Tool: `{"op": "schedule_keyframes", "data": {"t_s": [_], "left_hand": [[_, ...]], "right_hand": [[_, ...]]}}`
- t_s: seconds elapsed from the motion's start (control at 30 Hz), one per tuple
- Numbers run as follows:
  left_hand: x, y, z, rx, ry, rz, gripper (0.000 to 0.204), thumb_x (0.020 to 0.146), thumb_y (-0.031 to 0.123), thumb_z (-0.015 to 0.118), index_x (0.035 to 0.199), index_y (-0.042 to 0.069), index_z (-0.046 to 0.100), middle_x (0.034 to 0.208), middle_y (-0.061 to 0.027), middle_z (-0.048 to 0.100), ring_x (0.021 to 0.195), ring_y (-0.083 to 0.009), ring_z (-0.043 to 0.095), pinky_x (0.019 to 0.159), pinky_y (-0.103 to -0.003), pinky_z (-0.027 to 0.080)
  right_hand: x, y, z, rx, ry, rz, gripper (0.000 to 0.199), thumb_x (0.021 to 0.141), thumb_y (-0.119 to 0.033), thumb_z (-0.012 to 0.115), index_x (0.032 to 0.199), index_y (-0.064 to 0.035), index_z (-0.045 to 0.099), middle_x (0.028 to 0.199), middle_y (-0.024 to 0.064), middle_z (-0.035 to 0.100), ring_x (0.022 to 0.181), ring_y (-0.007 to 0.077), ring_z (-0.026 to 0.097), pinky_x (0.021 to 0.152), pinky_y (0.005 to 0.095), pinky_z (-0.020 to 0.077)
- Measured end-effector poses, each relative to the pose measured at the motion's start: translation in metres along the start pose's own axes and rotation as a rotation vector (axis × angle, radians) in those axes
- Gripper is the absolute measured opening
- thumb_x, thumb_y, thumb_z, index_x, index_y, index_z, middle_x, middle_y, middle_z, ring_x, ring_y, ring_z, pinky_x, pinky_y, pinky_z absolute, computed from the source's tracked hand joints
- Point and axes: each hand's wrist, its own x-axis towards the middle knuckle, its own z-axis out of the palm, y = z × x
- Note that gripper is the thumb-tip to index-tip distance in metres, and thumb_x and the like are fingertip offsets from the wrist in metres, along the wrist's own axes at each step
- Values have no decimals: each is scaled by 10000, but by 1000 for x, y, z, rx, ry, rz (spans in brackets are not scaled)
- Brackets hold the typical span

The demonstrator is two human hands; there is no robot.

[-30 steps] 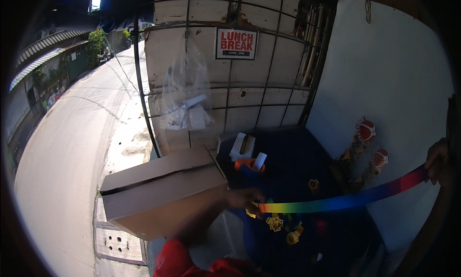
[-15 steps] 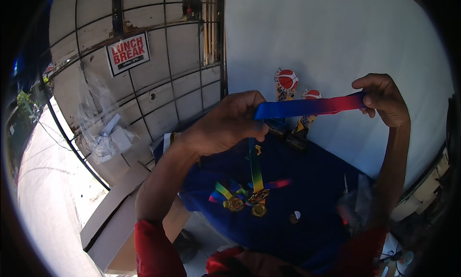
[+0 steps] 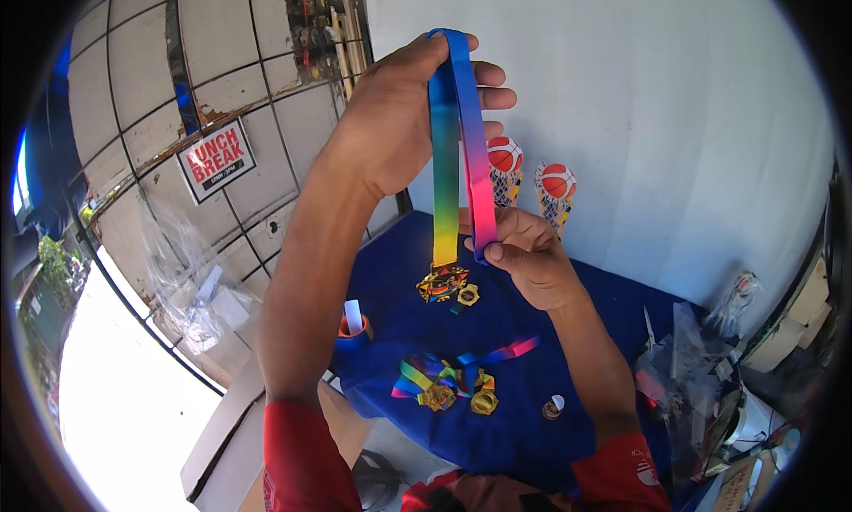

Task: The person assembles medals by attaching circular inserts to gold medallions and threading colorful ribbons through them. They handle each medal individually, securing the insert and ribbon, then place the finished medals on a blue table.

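Note:
My left hand is raised, its thumb holding the blue top fold of a rainbow medal ribbon against the hand while the other fingers stick out. From the ribbon's yellow end hangs a gold and dark medal. My right hand, lower and to the right, pinches the loose pink-purple end between thumb and fingers. Below, two gold medals with tangled multicoloured ribbons lie on the dark blue cloth. Another small gold medal shows just behind the hanging one.
Two trophies with red-and-white basketball tops stand at the back by the pale wall. A tape roll sits at the cloth's left edge. Small round discs lie right of the medals. Clear plastic bags crowd the right side; a cardboard box stands left.
My left hand rose, carrying the ribbon's fold upward. My right hand came down and leftward with the other end, so the stretched ribbon now hangs as a loop and the medal is lifted.

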Motion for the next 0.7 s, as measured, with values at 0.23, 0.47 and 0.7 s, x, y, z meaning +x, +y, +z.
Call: {"op": "schedule_keyframes", "data": {"t_s": [0.23, 0.47, 0.7], "left_hand": [[11, -16, -8, -264, -57, 100, 372, 1122, 355, 385, 1304, 54, 504, 987, -58, 578, 886, -227, 609, 891, -503, 572], [4, -23, -5, -407, -96, 94, 494, 1117, 503, 317, 1177, 72, 552, 793, -19, 487, 631, -152, 435, 586, -332, 400], [-7, -16, -10, -487, -199, 113, 575, 1086, 614, 301, 1100, 109, 574, 686, 28, 356, 558, -106, 311, 525, -273, 279]], "right_hand": [[-1, 8, 11, 247, -23, -6, 79, 927, -13, 732, 931, -22, 653, 952, 154, 733, 851, 241, 743, 766, 379, 624], [-4, 0, 13, 236, -22, -52, 107, 899, 67, 718, 944, -9, 658, 957, 162, 724, 829, 221, 739, 750, 351, 623], [-5, -12, 19, 212, 11, -55, 234, 904, 64, 740, 999, -35, 551, 922, 100, 696, 837, 148, 712, 750, 272, 570]]}}
